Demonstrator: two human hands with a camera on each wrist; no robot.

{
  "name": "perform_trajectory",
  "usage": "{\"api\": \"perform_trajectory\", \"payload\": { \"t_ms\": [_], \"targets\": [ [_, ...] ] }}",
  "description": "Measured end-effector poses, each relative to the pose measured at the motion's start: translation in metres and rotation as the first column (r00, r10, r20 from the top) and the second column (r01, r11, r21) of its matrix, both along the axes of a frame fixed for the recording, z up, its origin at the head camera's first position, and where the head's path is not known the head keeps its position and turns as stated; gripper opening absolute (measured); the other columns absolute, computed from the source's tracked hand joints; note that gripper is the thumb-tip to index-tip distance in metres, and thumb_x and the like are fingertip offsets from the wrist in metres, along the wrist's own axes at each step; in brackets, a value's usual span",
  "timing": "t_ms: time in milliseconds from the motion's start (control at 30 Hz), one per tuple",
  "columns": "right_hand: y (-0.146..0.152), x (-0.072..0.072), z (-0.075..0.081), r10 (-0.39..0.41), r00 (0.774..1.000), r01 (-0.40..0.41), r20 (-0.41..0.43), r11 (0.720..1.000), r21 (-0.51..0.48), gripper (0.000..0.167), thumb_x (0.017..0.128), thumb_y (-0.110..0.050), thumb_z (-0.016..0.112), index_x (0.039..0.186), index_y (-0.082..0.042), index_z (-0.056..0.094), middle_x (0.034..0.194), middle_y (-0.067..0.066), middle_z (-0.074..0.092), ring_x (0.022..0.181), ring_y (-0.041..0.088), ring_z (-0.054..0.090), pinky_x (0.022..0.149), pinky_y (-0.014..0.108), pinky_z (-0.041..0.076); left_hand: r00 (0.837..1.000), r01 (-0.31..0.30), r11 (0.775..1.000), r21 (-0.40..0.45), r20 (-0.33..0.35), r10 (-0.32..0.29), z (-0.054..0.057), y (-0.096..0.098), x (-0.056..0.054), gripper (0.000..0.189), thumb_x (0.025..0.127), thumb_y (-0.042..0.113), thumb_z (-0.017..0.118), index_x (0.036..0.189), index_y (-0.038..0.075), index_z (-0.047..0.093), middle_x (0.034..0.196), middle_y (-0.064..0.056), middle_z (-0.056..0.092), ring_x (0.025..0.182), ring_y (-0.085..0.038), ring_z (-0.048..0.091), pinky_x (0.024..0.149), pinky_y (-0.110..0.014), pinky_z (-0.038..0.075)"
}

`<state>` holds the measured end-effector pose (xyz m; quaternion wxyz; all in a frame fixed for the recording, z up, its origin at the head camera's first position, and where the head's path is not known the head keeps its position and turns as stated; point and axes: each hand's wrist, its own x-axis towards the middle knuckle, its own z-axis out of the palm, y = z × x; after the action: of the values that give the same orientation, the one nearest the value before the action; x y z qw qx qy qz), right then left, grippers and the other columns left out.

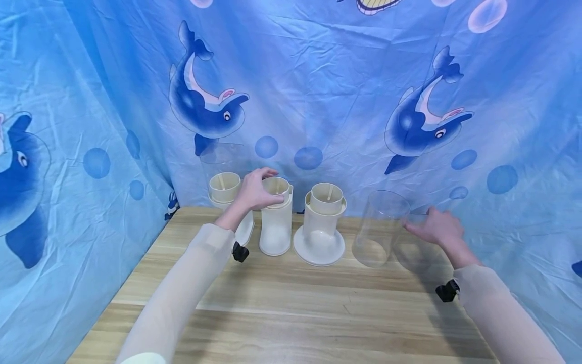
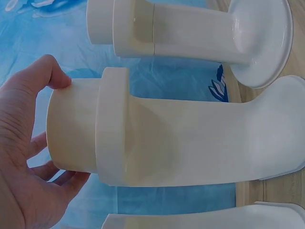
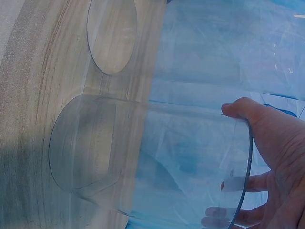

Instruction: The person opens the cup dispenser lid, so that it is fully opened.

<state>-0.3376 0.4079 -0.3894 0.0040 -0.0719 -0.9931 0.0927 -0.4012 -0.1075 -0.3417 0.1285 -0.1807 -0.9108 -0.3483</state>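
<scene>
Dolphin-print cloth (image 1: 309, 76) behind bench (image 1: 309, 313). Left hand (image 1: 255, 191) grips cream collar (image 2: 74, 126) of white stand (image 1: 276, 230), far edge, left of centre. Right hand (image 1: 438, 227) grasps clear cylinder (image 3: 190, 162) near far right corner; only right wrist view shows fingers (image 3: 236, 183) through its wall.

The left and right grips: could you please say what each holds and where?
Left grip: middle stand, by its cream top. Right grip: rightmost clear tube, by its rim.

Stands (image 1: 276, 230) on table (image 1: 291, 313), two cylinders (image 1: 378, 235) right, curtain (image 1: 318, 101) behind
</scene>
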Motion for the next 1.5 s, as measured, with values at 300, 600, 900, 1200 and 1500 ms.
{"api": "perform_trajectory", "payload": {
  "t_ms": [300, 600, 900, 1200, 1500],
  "targets": [
    [-0.004, 0.004, 0.004, -0.01, 1.0, 0.01, 0.014, 1.0, 0.008, 0.13, 0.085, -0.095, 0.044, 0.154, 0.015, 0.033, 0.139, 0.055, 0.043, 0.115, 0.074, 0.052, 0.057, 0.053, 0.054, 1.0, 0.005, 1.0, -0.011, 0.015, -0.005, 0.004, 0.001, -0.004, 0.07, 0.082, 0.033, 0.083, 0.145, 0.009, 0.062, 0.145, -0.015, 0.062, 0.136, -0.039, 0.054, 0.115, -0.057, 0.047],
    [-0.004, 0.002, 0.009, 0.028, 0.997, -0.028, 0.077, 1.0, 0.001, 0.129, 0.09, -0.094, 0.028, 0.159, 0.014, 0.025, 0.149, 0.055, 0.032, 0.126, 0.079, 0.04, 0.077, 0.076, 0.053, 1.0, 0.027, 0.999, -0.018, 0.014, -0.026, 0.007, 0.003, -0.008, 0.071, 0.082, 0.026, 0.084, 0.146, 0.006, 0.06, 0.144, -0.018, 0.059, 0.134, -0.04, 0.054, 0.114, -0.057, 0.047],
    [-0.006, -0.001, 0.043, 0.016, 1.0, -0.016, -0.012, 0.999, -0.043, 0.112, 0.102, -0.078, 0.021, 0.158, 0.019, 0.022, 0.15, 0.059, 0.024, 0.127, 0.079, 0.036, 0.087, 0.08, 0.05, 1.0, 0.03, 0.999, -0.024, -0.008, -0.03, 0.005, 0.0, -0.008, 0.072, 0.081, 0.028, 0.084, 0.146, 0.007, 0.06, 0.144, -0.018, 0.058, 0.135, -0.041, 0.052, 0.115, -0.058, 0.045],
    [-0.038, -0.009, 0.093, -0.012, 0.96, -0.009, -0.28, 0.997, -0.072, 0.1, 0.103, -0.075, 0.03, 0.156, 0.009, 0.035, 0.15, 0.05, 0.034, 0.129, 0.066, 0.041, 0.095, 0.079, 0.043, 0.948, 0.096, 0.993, 0.064, -0.31, -0.072, 0.026, -0.006, 0.021, 0.071, 0.078, 0.03, 0.089, 0.141, 0.009, 0.065, 0.144, -0.015, 0.062, 0.137, -0.038, 0.053, 0.116, -0.063, 0.042],
    [-0.14, -0.025, 0.128, 0.122, 0.886, -0.195, -0.448, 0.973, -0.12, 0.091, 0.1, -0.072, 0.05, 0.162, -0.006, 0.036, 0.158, 0.036, 0.041, 0.139, 0.056, 0.045, 0.106, 0.075, 0.044, 0.693, 0.103, 0.963, 0.248, -0.713, 0.109, 0.05, -0.068, 0.048, 0.076, 0.069, 0.034, 0.087, 0.137, 0.005, 0.067, 0.136, -0.017, 0.071, 0.129, -0.036, 0.059, 0.117, -0.037, 0.039]
  ]
}}
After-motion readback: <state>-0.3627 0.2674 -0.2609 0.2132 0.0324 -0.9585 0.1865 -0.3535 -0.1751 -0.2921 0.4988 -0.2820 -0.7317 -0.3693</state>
